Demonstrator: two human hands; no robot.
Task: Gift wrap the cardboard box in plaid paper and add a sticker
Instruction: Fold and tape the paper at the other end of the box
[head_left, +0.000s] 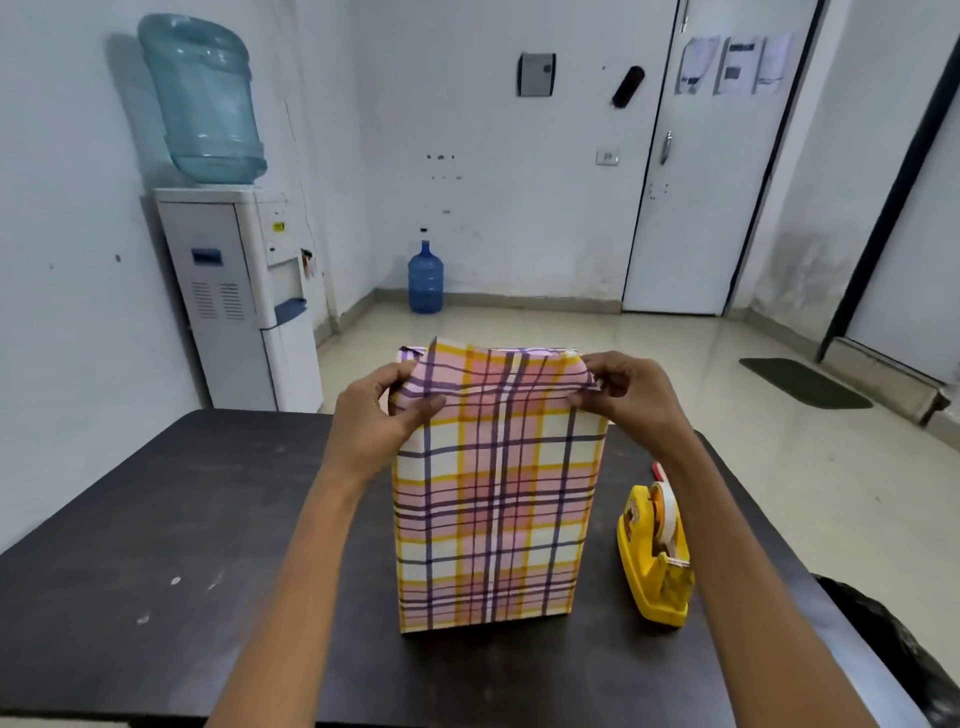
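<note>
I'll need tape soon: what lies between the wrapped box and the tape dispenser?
Only a narrow strip of bare tabletop separates the plaid-wrapped box from the tape dispenser, per the head view.

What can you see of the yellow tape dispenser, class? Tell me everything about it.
The tape dispenser looks like yellow plastic, with a pale tape roll on an orange hub at its far end and the cutter end nearest the camera. It stands upright on the dark table, right of the plaid-wrapped box and apart from it. Only the table touches it.

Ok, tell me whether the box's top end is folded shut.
Half folded, not shut: the left hand and right hand pinch the paper at its top flap's corners.
</note>
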